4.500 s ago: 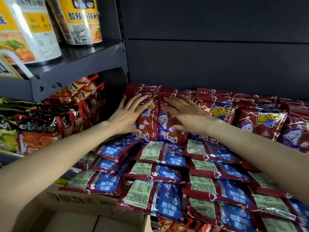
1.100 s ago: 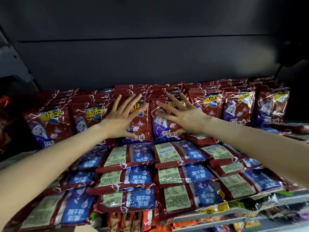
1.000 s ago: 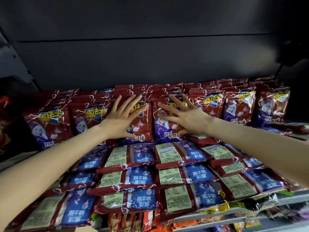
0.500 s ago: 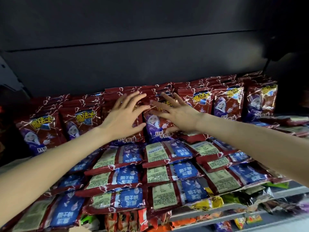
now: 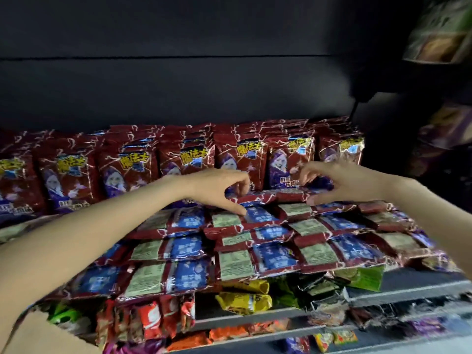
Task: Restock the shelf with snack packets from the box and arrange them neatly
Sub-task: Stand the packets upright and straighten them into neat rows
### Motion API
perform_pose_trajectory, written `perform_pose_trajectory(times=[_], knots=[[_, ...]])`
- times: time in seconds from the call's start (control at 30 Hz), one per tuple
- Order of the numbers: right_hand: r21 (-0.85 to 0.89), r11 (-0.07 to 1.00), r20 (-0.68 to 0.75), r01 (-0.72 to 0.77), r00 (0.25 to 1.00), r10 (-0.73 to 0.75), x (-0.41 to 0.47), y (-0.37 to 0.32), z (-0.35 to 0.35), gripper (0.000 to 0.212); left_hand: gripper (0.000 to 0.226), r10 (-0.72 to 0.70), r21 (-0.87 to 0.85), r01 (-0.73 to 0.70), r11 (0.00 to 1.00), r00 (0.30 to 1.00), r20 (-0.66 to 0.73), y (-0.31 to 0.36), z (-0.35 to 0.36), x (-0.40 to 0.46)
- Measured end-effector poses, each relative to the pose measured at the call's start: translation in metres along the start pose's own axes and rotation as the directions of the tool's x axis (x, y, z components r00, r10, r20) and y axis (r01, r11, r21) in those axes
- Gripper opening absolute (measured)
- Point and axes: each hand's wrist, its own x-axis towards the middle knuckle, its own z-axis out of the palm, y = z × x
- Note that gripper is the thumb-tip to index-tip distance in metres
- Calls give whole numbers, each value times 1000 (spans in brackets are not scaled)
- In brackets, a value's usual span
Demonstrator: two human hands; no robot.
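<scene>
Reaching both hands — left hand [image 5: 217, 189], right hand [image 5: 339, 181] — over snack packets [image 5: 258, 215].

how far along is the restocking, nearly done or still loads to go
Nearly done, by the look of it. Done: a full upright row of red packets lines the back of the shelf, with flat packets layered in front. In hand: the left hand and right hand are at one flat packet just before the upright row. Left: straightening the uneven front layers; the box interior is out of view.
</scene>
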Motion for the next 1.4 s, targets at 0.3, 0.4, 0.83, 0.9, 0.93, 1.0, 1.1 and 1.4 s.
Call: perform_pose_trajectory(times=[0.3, 0.4, 0.83, 0.9, 0.93, 1.0, 1.1, 1.4], knots=[[-163, 985, -210, 50, 974, -84, 18, 37, 0, 12, 30, -31, 96, 73, 993, 924, -382, -11, -23, 36], [-277, 958, -348, -75, 937, -28, 34, 45, -16, 16, 35, -48, 204, 153, 967, 895, -444, -23, -23, 58], [-268, 892, -473, -363, 856, 207, 105, 59, -10, 22, 77, 370, 755, -22, 655, 881, -295, -52, 21, 76], [-313, 931, -512, -186, 859, 0, 98, 64, -2, 29, 81, 349, 824, -29, 566, 914, -208, -59, 31, 76], [-388, 916, -500, -99, 858, -119, 93, 67, 3, 35, 81, 350, 843, -34, 537, 918, -187, -63, 33, 74], [-582, 813, -380, 1, 884, -273, 85, 75, 13, 47, 78, 378, 870, -57, 491, 913, -153, -71, 37, 69], [-718, 694, -214, 59, 930, -300, 84, 84, 33, 64, 79, 431, 905, -111, 411, 899, -85, -85, 42, 59], [-780, 623, -237, -59, 949, -208, 94, 80, 44, 122, 68, 469, 881, -173, 441, 881, -62, -101, 33, 57]])
